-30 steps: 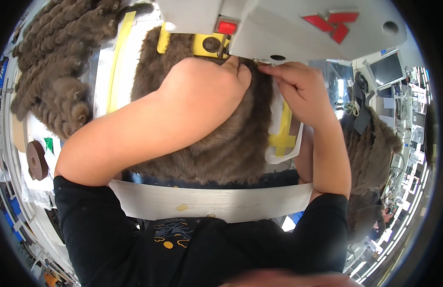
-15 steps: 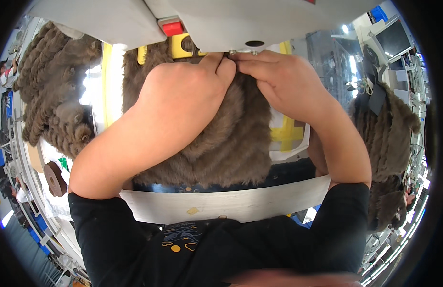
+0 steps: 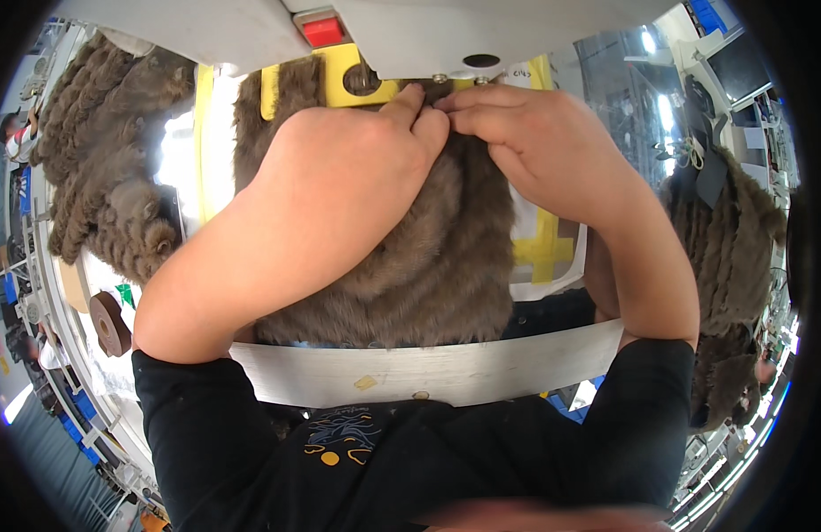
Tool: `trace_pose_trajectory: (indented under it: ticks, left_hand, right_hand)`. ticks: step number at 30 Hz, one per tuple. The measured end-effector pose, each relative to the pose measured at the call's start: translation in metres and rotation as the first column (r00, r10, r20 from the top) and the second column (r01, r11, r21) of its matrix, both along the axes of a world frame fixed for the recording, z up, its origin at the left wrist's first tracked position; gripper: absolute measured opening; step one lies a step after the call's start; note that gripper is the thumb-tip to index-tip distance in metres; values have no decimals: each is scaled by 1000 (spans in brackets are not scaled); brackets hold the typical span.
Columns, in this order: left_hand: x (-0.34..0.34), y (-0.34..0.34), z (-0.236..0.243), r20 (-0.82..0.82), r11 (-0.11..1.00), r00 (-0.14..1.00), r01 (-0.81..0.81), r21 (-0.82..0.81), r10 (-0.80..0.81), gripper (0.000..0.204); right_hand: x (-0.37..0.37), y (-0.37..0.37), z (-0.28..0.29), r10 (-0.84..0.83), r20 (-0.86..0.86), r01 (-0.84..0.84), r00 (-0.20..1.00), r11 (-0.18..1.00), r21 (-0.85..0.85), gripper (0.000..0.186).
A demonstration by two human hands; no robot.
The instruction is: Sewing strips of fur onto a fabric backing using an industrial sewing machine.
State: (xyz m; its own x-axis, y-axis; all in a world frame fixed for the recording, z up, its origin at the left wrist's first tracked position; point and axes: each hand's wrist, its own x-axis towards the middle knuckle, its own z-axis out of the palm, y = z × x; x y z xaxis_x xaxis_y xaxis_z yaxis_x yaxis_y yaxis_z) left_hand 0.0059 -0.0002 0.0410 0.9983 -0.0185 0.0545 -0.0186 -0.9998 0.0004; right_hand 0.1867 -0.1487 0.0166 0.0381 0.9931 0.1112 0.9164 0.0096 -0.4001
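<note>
A piece of brown fur (image 3: pixel 401 293) lies in front of me, partly under the pale head of a machine (image 3: pixel 446 35). My left hand (image 3: pixel 361 160) pinches the fur near the machine, with thumb and index finger together at its far part. Close beside it, my right hand (image 3: pixel 526 146) has its fingers pressed together on the same fur, just below the machine head. The fingertips nearly meet, and the edge between them is hard to make out. A yellow plate with a round hole (image 3: pixel 335 75) sits behind my left hand, with fur passing by it.
Thick brown fur pieces (image 3: pixel 109 151) are heaped at the left, and more fur (image 3: pixel 725 257) hangs at the right. A brown tape roll (image 3: pixel 109 324) stands at the left. The table's pale front edge (image 3: pixel 428 368) runs before my body. A red switch (image 3: pixel 322 32) marks the machine.
The view has shifted a little, so the machine sits slightly higher in the picture. Both hands keep pinching the fur, with only slight finger movement.
</note>
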Motion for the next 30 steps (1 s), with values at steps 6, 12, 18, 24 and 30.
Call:
trace_pose_trajectory:
  ticks: [6, 12, 18, 24, 30]
  left_hand:
    - [-3, -4, 5, -58, 1000, 998, 30, 10, -29, 28]
    - [-8, -7, 6, -47, 996, 996, 84, 32, -82, 28]
    - [-8, -13, 8, -72, 993, 991, 114, 30, -112, 35]
    - [-1, -13, 5, -13, 984, 985, 172, 36, -171, 37]
    - [-1, -12, 7, -36, 984, 986, 168, 66, -166, 38]
  right_hand:
    - [-1, -2, 4, 35, -16, -36, 999, 999, -22, 33]
    - [-4, -3, 8, 53, -64, -55, 997, 998, -36, 32]
    - [0, -6, 10, 84, -65, -87, 994, 996, -38, 30]
    - [4, -8, 9, 67, -41, -67, 997, 998, 6, 21]
    - [3, -10, 7, 73, -96, -70, 993, 997, 41, 22]
